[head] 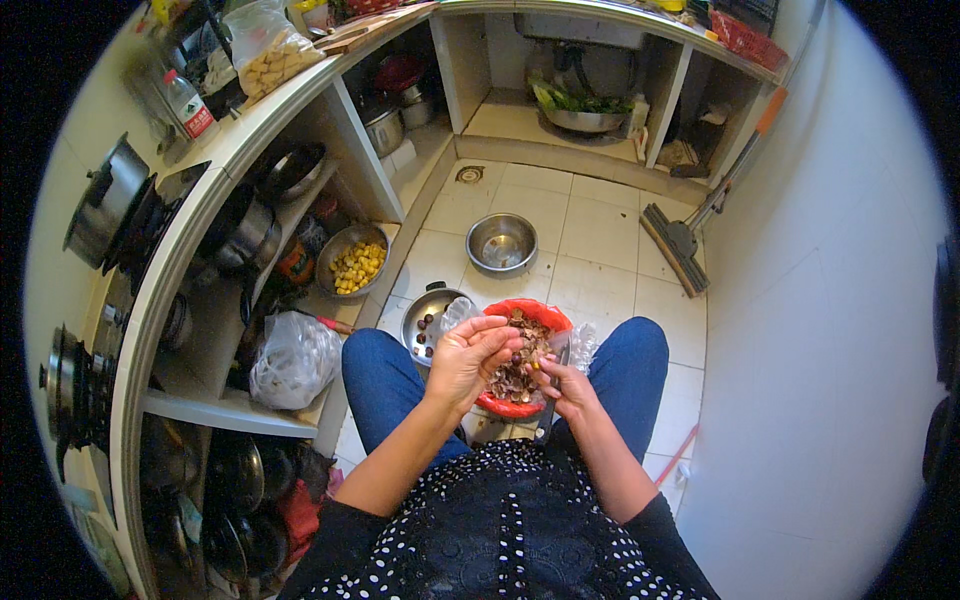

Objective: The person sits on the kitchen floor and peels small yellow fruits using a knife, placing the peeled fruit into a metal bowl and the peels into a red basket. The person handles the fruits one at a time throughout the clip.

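My left hand (469, 358) is raised over a red-bag-lined container (517, 306), thumb and fingertips brought together; whether they pinch something small is unclear. Just below them shows a dark brown chestnut (516, 359). My right hand (566, 384) is beside it, fingers curled, with a yellow piece of chestnut (535, 365) at the fingertips. Brown chestnut shells (525, 330) heap up inside the lined container between my knees. Left of it, a steel pan (417, 311) holds several unpeeled chestnuts (424, 324), partly covered by clear plastic (459, 313).
A steel bowl (502, 262) stands on the tiled floor ahead. Yellow peeled chestnuts (358, 268) fill another bowl (324, 262) by the left shelves. A white plastic bag (295, 361) sits below it. A squeegee mop (675, 251) leans on the right wall. Leafy greens (574, 100) lie in a basin under the sink.
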Action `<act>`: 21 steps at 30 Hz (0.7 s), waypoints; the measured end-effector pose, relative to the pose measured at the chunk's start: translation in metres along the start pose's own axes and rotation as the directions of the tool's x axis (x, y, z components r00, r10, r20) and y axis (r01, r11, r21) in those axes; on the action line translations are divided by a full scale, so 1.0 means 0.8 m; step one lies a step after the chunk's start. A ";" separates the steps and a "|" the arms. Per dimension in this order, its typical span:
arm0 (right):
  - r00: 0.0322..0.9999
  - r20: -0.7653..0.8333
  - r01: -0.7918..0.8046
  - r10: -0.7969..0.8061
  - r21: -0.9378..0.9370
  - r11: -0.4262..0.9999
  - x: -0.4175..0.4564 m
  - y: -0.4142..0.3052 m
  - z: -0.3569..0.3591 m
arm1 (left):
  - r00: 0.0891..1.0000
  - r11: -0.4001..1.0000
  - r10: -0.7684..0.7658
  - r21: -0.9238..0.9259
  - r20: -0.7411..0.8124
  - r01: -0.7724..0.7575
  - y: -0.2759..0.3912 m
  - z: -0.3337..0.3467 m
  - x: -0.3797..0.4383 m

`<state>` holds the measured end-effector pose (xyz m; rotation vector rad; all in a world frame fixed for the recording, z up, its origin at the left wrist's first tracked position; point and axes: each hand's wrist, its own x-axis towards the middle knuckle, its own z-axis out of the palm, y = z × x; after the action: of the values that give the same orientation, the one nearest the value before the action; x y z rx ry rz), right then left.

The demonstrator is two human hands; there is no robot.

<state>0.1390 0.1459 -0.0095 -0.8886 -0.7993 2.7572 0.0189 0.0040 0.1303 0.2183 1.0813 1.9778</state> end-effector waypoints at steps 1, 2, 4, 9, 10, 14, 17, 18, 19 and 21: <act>1.000 -0.014 0.008 -0.008 -0.011 1.000 -0.003 0.000 0.004 | 1.000 0.996 0.027 0.090 0.012 -0.028 -0.010 -0.015 0.006; 0.999 0.004 0.046 -0.046 -0.033 0.998 -0.004 -0.001 0.008 | 0.998 0.982 0.052 0.180 0.027 -0.056 -0.018 -0.028 0.011; 0.992 0.033 0.124 -0.122 -0.073 0.990 -0.010 -0.001 0.016 | 0.999 0.962 0.035 0.270 -0.022 -0.028 -0.031 -0.037 0.018; 0.952 -0.041 0.294 -0.302 -0.135 0.946 -0.041 -0.008 0.055 | 0.996 0.843 0.074 0.532 0.040 -0.084 -0.079 -0.042 0.015; 0.936 -0.069 0.332 -0.344 -0.150 0.931 -0.043 -0.006 0.063 | 0.991 0.840 0.057 0.530 0.124 -0.114 -0.082 -0.040 0.009; 0.874 -0.056 0.461 -0.483 -0.223 0.859 -0.036 0.009 0.066 | 0.983 0.833 0.144 0.523 0.113 -0.182 -0.107 -0.050 0.011; 0.842 -0.044 0.504 -0.538 -0.293 0.812 -0.035 0.017 0.065 | 0.980 0.860 0.182 0.470 0.079 -0.198 -0.118 -0.059 0.014; 0.831 -0.042 0.510 -0.555 -0.340 0.790 -0.034 0.019 0.063 | 0.992 0.911 0.113 0.393 0.051 -0.124 -0.112 -0.052 0.009; 0.820 -0.039 0.514 -0.571 -0.386 0.766 -0.034 0.020 0.061 | 0.999 0.949 0.042 0.311 0.029 -0.049 -0.108 -0.047 0.005; 0.794 -0.016 0.526 -0.608 -0.484 0.699 -0.034 0.020 0.060 | 0.999 0.965 0.033 0.259 0.022 -0.037 -0.111 -0.048 0.001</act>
<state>0.1345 0.1035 0.0289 -0.7566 -1.4418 1.9403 0.0517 0.0051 0.0397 0.3964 1.3332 1.8574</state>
